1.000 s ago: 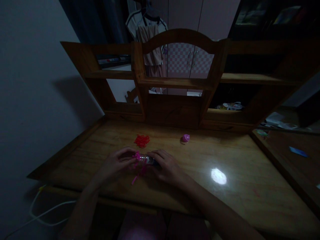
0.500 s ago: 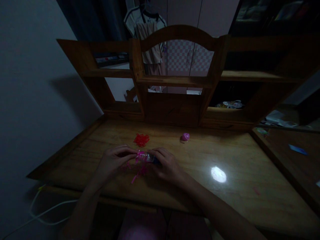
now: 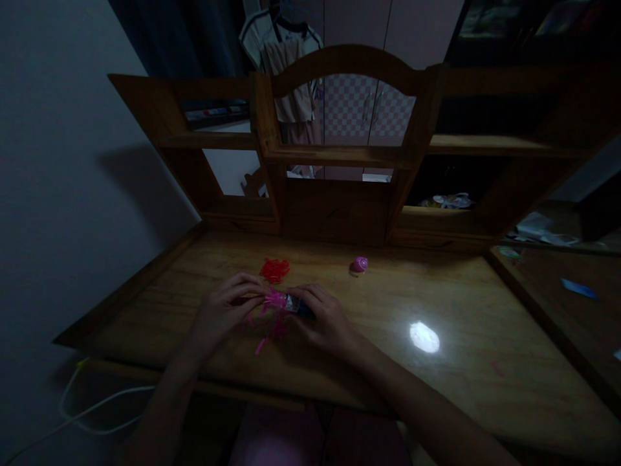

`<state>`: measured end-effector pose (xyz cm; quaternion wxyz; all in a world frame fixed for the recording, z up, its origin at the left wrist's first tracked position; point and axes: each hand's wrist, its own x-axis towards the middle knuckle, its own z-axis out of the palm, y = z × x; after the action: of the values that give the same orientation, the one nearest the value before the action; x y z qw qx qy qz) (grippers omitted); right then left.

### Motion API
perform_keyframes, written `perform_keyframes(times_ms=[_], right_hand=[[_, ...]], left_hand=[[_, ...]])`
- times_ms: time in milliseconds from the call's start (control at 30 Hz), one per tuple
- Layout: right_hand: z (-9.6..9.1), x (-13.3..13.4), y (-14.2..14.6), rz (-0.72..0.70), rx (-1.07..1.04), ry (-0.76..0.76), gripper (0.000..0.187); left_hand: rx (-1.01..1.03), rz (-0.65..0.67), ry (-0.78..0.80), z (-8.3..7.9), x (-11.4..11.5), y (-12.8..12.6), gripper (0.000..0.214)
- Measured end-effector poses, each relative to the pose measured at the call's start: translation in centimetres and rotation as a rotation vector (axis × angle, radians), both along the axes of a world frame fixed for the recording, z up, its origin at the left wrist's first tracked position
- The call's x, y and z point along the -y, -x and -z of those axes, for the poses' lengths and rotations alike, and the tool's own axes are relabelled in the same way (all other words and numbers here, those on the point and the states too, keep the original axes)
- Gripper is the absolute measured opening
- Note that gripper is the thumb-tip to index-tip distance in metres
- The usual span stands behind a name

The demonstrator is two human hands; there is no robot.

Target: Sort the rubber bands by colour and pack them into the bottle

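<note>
Tube (image 3: 294, 304), small and see-through at one end and dark at the other, sits right between our two hands, above the near half of the desk (image 3: 466, 310). And look at that long axis: it runs almost straight from left to right, dipping a touch toward us at the dark end. Our right hand (image 3: 326, 318) is the nearer one, wrapped around that dark end, gripping it. Over on the other side, our left hand (image 3: 227, 303) comes in from the left, thumb and fingers pinched on the pink strands (image 3: 273, 298) that fan from the clear end, in line with the tube. Below, just on our side of it, lie loose pink pieces (image 3: 278, 328). Beyond our left fingertips we spot the red pile (image 3: 274, 270), near but apart, and farther off, past our right hand, a purple ball-like trinket (image 3: 360, 264). What's inside the tube, we can't tell.
</note>
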<state>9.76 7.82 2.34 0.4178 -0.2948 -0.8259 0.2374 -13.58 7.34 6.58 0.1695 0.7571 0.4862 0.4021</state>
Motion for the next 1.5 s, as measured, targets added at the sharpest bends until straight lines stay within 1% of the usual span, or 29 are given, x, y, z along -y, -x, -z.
perform_keyframes(times_ms=[67, 200, 300, 433, 533, 633, 800, 900, 1033, 1133, 1233, 1300, 1367, 1433, 1500], right_hand=[[0.0, 0.0, 0.0, 0.001, -0.005, 0.002, 0.044], [-0.2, 0.1, 0.0, 0.008, -0.004, 0.01, 0.043], [-0.2, 0.1, 0.0, 0.021, -0.022, 0.022, 0.041], [-0.2, 0.0, 0.0, 0.024, -0.074, 0.033, 0.039], [-0.2, -0.1, 0.1, 0.022, -0.1, 0.039, 0.038], [-0.2, -0.1, 0.1, 0.024, -0.108, 0.046, 0.039], [-0.3, 0.1, 0.2, 0.003, -0.103, 0.058, 0.038], [-0.4, 0.3, 0.2, -0.012, -0.111, 0.064, 0.039], [-0.7, 0.4, 0.1, -0.022, -0.149, 0.084, 0.04], [-0.8, 0.3, 0.1, -0.015, -0.195, 0.097, 0.047], [-0.6, 0.0, 0.2, 0.0, -0.267, 0.111, 0.049], [-0.5, -0.3, 0.2, -0.001, -0.333, 0.182, 0.047], [-0.6, -0.6, 0.2, -0.03, -0.406, 0.32, 0.047], [-0.9, -0.8, 0.0, -0.066, -0.465, 0.438, 0.047], [-1.5, -1.0, -0.5, -0.098, -0.482, 0.484, 0.046]], left_hand=[[0.0, -0.018, 0.047, -0.2, 0.2, -0.3, 0.016], [0.048, -0.129, 0.231, -0.3, 0.9, -0.9, 0.024], [0.088, -0.149, 0.275, -0.3, 1.2, -1.2, 0.026], [0.1, -0.126, 0.236, -0.4, 1.3, -1.3, 0.024], [0.053, -0.057, 0.111, -0.6, 1.2, -1.3, 0.021], [0.03, -0.038, 0.01, -0.5, 1.0, -1.4, 0.018], [0.096, -0.044, 0.011, 0.0, 0.7, -1.8, 0.014], [0.125, -0.062, 0.007, -0.1, 0.7, -2.1, 0.014], [0.168, -0.14, -0.053, -0.8, 1.1, -2.7, 0.009], [0.265, -0.171, -0.081, -1.5, 1.6, -3.3, 0.008], [0.366, -0.188, -0.151, -2.1, 2.1, -3.5, 0.006], [0.397, -0.23, -0.203, -2.2, 2.5, -3.3, 0.006], [0.407, -0.275, -0.221, -2.0, 2.8, -3.1, 0.006], [0.421, -0.304, -0.2, -1.3, 3.1, -2.7, 0.007], [0.435, -0.328, -0.157, -0.2, 3.5, -2.4, 0.009]])
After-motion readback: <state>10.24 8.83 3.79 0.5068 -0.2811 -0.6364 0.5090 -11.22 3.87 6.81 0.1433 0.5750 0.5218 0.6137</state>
